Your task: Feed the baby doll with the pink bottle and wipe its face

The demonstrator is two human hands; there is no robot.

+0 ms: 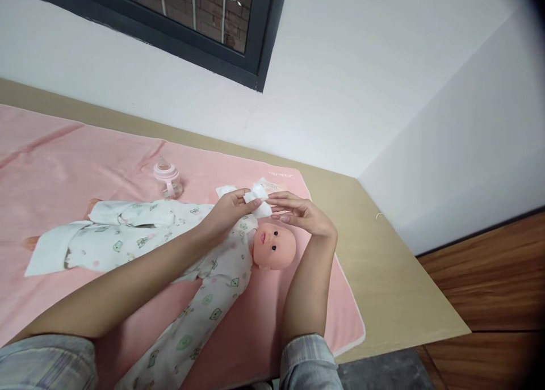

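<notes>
My left hand (229,212) pinches a folded white tissue or gauze pad (256,195) between thumb and fingers, above the baby doll's chest. My right hand (307,213) is at the pad's right side, its fingers stretched out and their tips close to the pad's edge. Whether they touch it I cannot tell. The baby doll (275,247) lies on its back beneath, head to the right, in a white printed outfit (140,237). My left forearm crosses over its body and hides part of it. Another white piece (225,190) lies just beyond my left hand.
A pink blanket (51,163) covers much of the light wooden table (383,276). Beyond the doll's body stands a pink-topped baby bottle (167,177) with handles. A small, partly hidden packet (272,185) lies behind the pad. A white wall and a dark-framed window border the far side.
</notes>
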